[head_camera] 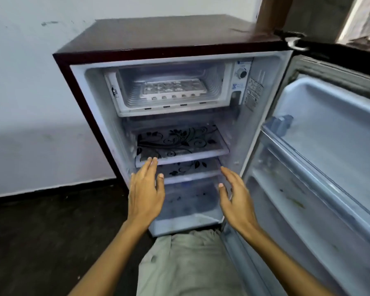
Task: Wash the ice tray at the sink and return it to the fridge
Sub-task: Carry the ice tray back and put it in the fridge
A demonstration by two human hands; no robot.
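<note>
Both hands empty before the open fridge, ice tray inside the freezer box.

Nearest, the left hand (146,190) and right hand (235,195) hung released, fingers spread, holding nothing, level with the patterned shelf (179,144). Farther up, the ice tray (173,89) lay in the fridge (158,45); a level, two-handed lift would probably suit.
</note>
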